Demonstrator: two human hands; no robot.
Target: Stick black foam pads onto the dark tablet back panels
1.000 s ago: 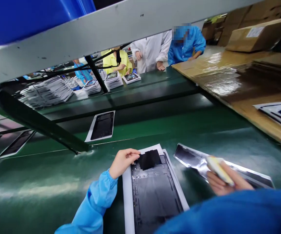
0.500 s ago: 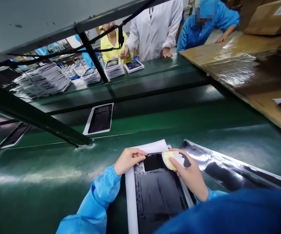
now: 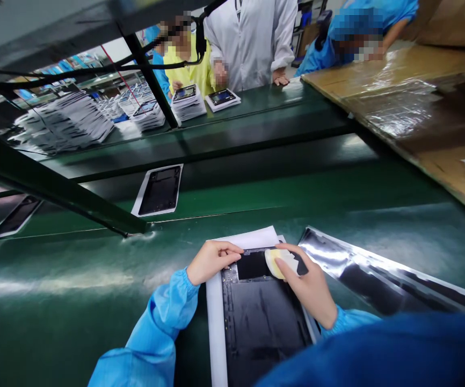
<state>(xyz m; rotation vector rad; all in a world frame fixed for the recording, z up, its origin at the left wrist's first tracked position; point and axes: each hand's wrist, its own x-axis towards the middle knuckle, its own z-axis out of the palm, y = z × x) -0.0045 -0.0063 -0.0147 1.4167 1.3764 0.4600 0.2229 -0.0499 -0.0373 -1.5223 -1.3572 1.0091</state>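
A dark tablet-like panel [image 3: 268,317] with visible circuit parts along its edge lies on a white sheet [image 3: 215,333] in front of me. A black rectangle [image 3: 252,266] is set near its top. My left hand [image 3: 215,260] is at the panel's upper left, thumb and fingers pinched together by the rectangle's corner; whatever is between the fingertips is too small to make out. In my right hand [image 3: 311,287] is a flat white and yellowish pad [image 3: 280,263], gripped between thumb and fingers over the right end of the black rectangle.
Right of the panel lies a glossy dark sheet [image 3: 381,274] with a white border. Another dark panel [image 3: 160,190] rests on the green surface farther off. A slanted green post [image 3: 75,193] stands left. Stacked panels [image 3: 188,105] and co-workers are across the line; a cardboard-covered table [image 3: 369,91] is right.
My right hand and the pad have shifted slightly left across the black rectangle. My left hand stays at the same corner. Across the line, the co-worker in blue bends lower.
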